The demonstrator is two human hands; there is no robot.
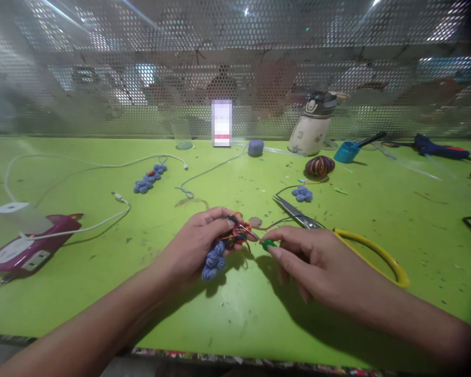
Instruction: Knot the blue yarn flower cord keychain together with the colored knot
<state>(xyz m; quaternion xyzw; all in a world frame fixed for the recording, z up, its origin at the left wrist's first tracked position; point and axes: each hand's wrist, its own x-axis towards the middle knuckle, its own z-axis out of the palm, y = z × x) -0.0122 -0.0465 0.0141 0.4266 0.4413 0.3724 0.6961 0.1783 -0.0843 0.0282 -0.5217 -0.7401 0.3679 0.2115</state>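
Pinched in my left hand (198,235) is a crocheted piece (239,234) of dark, orange and red yarn, with a blue-purple crocheted flower (214,260) hanging below the fingers. My right hand (308,262) grips the green handle of a crochet hook (267,244), whose metal shaft reaches into the multicoloured stitches. A strand of yarn runs from the piece to the right, past the scissors. Partly behind my right hand lie scissors (296,212) with yellow handles. Beyond them are a loose blue-purple flower (302,193) and a multicoloured yarn ball (320,166).
A joined strip of blue crocheted flowers (149,178) lies left of centre. At the back stand a phone (222,123), a purple yarn ball (255,148), a bottle (311,131) and a blue pot (346,152). A maroon power strip (58,238) with white cables occupies the left; a glue gun (439,147), the far right.
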